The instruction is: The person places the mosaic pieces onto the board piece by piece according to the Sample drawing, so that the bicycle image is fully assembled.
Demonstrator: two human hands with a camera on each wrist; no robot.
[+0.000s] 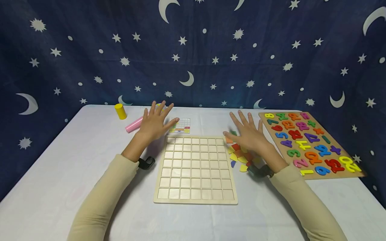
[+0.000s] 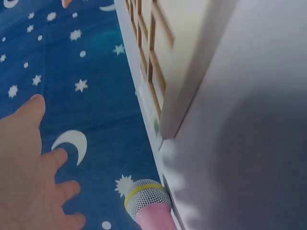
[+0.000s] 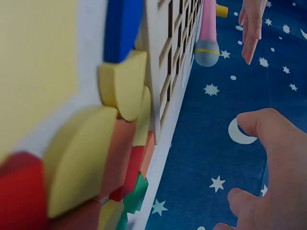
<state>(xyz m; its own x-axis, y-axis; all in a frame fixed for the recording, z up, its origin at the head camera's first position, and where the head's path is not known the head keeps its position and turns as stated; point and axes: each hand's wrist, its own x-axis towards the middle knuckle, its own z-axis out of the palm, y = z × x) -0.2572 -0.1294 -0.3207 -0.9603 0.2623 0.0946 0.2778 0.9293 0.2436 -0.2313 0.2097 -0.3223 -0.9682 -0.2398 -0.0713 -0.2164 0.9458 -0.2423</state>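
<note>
On white table (image 1: 60,187), centre: I've got a square beige wooden grid board (image 1: 196,202) | far left: left hand (image 1: 153,125) splayed wide, empty, near pink mesh-headed microphone (image 1: 134,125) | right: right hand (image 1: 251,135) ditto, near colourful chunky pieces (image 1: 242,159)

Coloured pieces (image 3: 88,158) clustered beside gridded board (image 3: 154,57) — pink microphone (image 3: 208,28) beyond — both hands (image 3: 283,177) before starry cloth (image 3: 192,143).

Wooden board (image 1: 328,176) — numerals 1–8 (image 1: 281,135), 20 (image 1: 349,164), plus (image 1: 311,124)
</note>
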